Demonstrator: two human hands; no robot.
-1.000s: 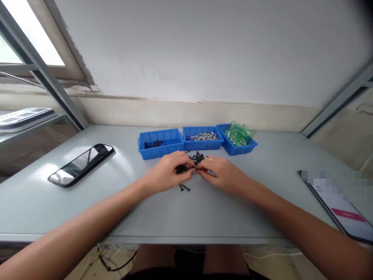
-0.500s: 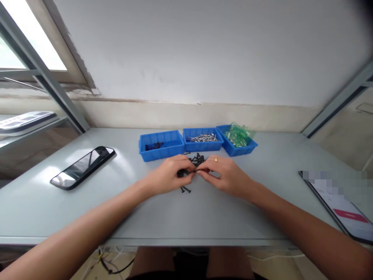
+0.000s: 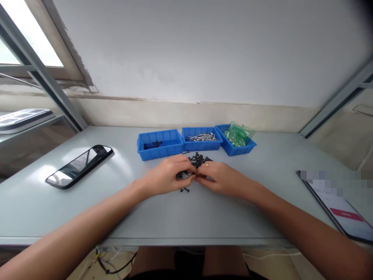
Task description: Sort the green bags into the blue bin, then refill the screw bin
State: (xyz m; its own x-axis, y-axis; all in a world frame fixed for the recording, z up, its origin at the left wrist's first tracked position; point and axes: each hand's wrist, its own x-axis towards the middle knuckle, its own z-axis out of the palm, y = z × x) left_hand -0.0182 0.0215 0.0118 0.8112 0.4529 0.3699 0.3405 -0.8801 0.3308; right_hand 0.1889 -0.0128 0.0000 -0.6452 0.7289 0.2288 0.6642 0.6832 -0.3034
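A loose pile of black screws (image 3: 198, 158) lies on the grey table, partly hidden behind my hands. My left hand (image 3: 170, 175) is closed in a pinch at the near left of the pile. My right hand (image 3: 223, 177), with a gold ring, pinches from the other side, and its fingertips meet those of the left. Whatever is between the fingertips is too small and covered to make out. Two or three black screws (image 3: 185, 190) lie just below my left fingers.
Behind the pile stand three blue bins: one with a few black screws (image 3: 153, 145), one with silver nail-like pieces (image 3: 204, 137), one with green plastic bags (image 3: 238, 135). A black phone (image 3: 80, 165) lies left; a lit-screen device (image 3: 335, 206) lies right.
My right hand has shifted slightly left and its knuckles have dropped, uncovering more of the pile's right side. The left hand stays almost in place, and the fingertips still meet.
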